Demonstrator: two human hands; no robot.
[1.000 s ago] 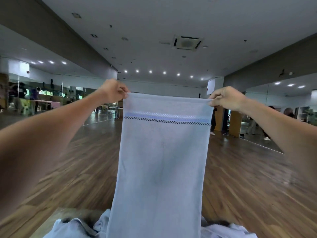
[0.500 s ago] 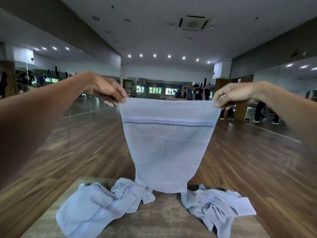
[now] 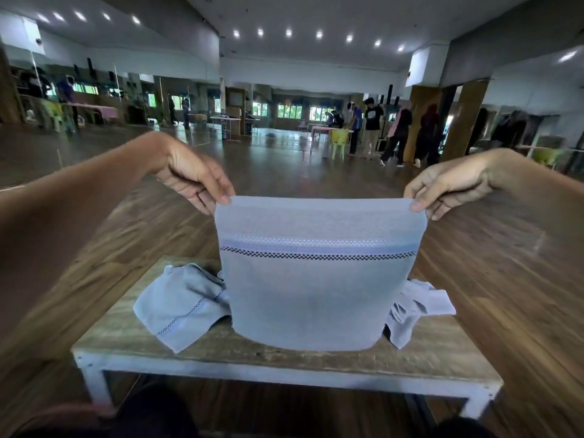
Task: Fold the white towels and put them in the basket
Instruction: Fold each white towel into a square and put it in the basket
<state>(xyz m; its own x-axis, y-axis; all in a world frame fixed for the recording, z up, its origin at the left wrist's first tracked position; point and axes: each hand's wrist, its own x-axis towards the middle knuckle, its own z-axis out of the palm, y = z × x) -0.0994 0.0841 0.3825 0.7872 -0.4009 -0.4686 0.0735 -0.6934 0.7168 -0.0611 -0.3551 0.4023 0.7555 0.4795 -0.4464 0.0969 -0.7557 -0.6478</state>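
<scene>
Towel (image 3: 311, 289) held up mid-frame, left hand (image 3: 192, 173) and right hand (image 3: 448, 184) pinching its top corners, lower edge at desk (image 3: 284, 350), crumpled towels (image 3: 180, 301) behind on desk.

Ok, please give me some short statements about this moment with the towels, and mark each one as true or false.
1. The left hand and the right hand each pinch a top corner of the held towel. True.
2. A crumpled left towel and a crumpled right towel lie on the table. True.
3. A basket stands on the table. False: no basket is in view.
4. The held towel is plain. False: it bears a pale blue band and a dark checkered line.
</scene>
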